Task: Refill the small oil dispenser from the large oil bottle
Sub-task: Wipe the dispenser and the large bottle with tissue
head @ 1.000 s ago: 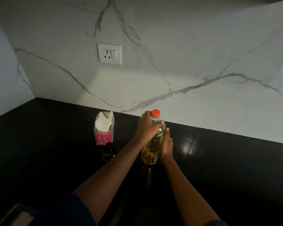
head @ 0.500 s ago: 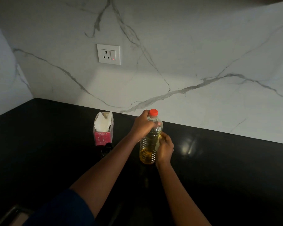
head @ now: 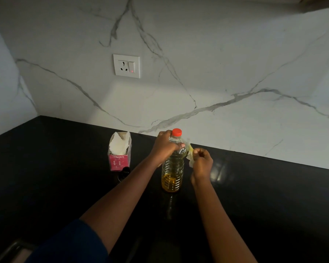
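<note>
Oil bottle (head: 172, 168) stands upright, left hand (head: 164, 147) curled round its neck, red cap (head: 176, 132) (not off yet) just above those fingers; right hand (head: 202, 164) pinches a plastic strip (head: 190, 151) beside it.

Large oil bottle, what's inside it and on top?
Yellow oil shows in the lower part of the large oil bottle; a red cap sits on top. The left hand grips its shoulder, covering the level there. The right hand pinches a pale strip beside it.
</note>
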Motion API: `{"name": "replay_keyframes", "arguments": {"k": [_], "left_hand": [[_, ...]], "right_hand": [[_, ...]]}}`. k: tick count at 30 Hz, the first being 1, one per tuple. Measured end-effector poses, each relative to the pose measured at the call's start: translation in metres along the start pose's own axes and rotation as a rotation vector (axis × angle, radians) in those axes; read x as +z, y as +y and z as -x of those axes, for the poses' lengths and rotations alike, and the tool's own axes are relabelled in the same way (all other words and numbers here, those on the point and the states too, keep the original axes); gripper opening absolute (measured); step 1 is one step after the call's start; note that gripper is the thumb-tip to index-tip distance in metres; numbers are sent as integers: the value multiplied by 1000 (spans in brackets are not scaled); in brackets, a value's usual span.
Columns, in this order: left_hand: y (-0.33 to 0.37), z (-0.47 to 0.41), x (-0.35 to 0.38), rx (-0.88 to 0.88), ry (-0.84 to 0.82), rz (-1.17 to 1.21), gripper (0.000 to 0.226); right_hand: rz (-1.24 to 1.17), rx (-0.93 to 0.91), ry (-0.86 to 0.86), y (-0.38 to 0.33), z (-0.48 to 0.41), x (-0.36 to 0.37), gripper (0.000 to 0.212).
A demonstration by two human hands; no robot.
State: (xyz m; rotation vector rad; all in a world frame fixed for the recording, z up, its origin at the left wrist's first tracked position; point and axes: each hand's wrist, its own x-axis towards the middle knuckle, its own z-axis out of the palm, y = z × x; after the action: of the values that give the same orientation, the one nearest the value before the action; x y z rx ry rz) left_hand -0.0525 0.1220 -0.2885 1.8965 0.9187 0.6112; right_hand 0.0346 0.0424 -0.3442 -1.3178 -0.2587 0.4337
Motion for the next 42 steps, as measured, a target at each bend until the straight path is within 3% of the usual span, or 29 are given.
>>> {"name": "replay_keyframes", "arguments": {"k": [11,17,25,31,34,40,42], "left_hand": [[2,1,2,7,16,-21,58],[2,1,2,-2,9,-12,58],[4,3,7,-3,3,-18,54],[5,3,7,-20,-7,-14,56],[5,3,6,-22,-21,-5,55],[7,4,6,-25,-11,33,54],[6,4,5,-22,-6,38,54]], "right_hand": [[44,-49,-44,-24,-4,-1,27],[-17,9,-148,-30,-1,-5,6],[148,-43,-31,-31,-8,-8,11],[469,-280,-2,-34,-11,-9,16],[483,-336,75,-38,-8,-7,21],[621,-521,-51,-31,11,1,19],[617,-491,-48,-26,16,0,16]]}}
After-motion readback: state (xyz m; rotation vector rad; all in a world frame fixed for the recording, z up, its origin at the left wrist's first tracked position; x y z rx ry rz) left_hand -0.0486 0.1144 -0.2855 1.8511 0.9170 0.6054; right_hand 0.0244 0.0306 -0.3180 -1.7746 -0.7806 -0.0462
